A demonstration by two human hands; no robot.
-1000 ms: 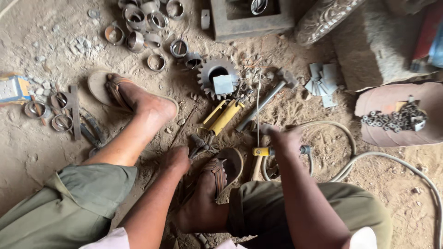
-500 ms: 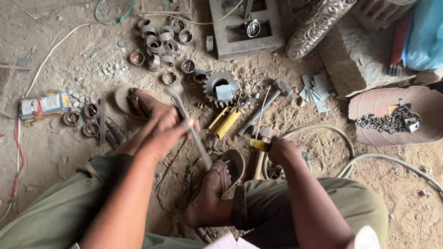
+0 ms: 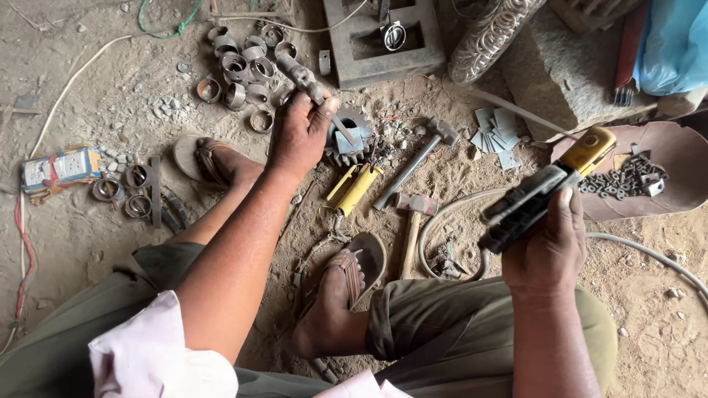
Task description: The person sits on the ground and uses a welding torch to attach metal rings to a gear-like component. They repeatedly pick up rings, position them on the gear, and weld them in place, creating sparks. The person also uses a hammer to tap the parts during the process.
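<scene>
My left hand (image 3: 299,133) is raised over the dirt floor and grips a long grey metal rod-like tool (image 3: 310,85) that points up and to the left. Beneath it lies a toothed gear (image 3: 355,136). My right hand (image 3: 549,247) is lifted at the right and holds a dark tool with a yellow handle end (image 3: 546,188), tilted up to the right. My feet in sandals (image 3: 346,280) rest on the ground between both arms.
Several metal rings (image 3: 240,70) lie at the top left, more rings (image 3: 122,191) beside a small box (image 3: 59,168). Two hammers (image 3: 413,166) and a yellow tool (image 3: 354,188) lie in the middle. A shallow pan of nuts (image 3: 627,180) sits right; a hose (image 3: 442,221) curves nearby.
My left hand has lifted the metal rod up and away over the gear. My right hand has risen from the ground with the yellow-handled tool and moved right.
</scene>
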